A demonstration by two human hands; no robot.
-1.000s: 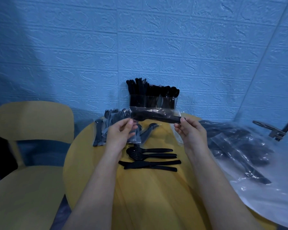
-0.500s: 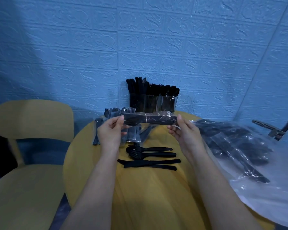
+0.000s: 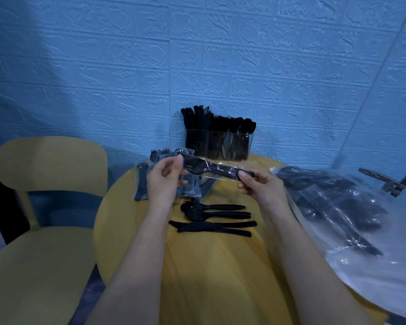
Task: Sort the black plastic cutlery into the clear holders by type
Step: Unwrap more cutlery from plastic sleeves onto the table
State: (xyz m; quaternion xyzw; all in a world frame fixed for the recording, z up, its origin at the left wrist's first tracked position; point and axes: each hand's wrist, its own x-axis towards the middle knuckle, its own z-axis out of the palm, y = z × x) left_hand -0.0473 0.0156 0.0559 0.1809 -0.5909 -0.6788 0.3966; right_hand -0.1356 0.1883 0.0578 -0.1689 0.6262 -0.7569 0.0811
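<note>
— Head view: how far is the sorting judged to be?

— A good part seems done. The clear holders (image 3: 218, 146) at the far edge of the round table (image 3: 220, 266) are already filled with upright black cutlery: knives at the left, forks in the middle, spoons at the right, as far as it can be seen. Much is left, however. Loose pieces (image 3: 213, 218) are laid near the middle of the table: two with rounded heads, whose type cannot be told surely, and two knives just in front of them. A pile of wrapped sets (image 3: 164, 174) is seen at the far left edge, and a big plastic bag (image 3: 338, 207) with more cutlery is spread over the right edge.

— And the hands?

— A wrapped cutlery packet (image 3: 216, 170) is held in the air above the far half of the table, in front of the holders. Its left end is pinched by the left hand (image 3: 164, 181), and its right end is gripped by the curled fingers of the right hand (image 3: 260, 186). The wrap is not yet opened, so it is judged.

— What is changed from half a second ago?

— The packet was held level then; now it is tilted, with the right end lower, and the right hand is closed more around that end. The things on the table are not moved.
</note>
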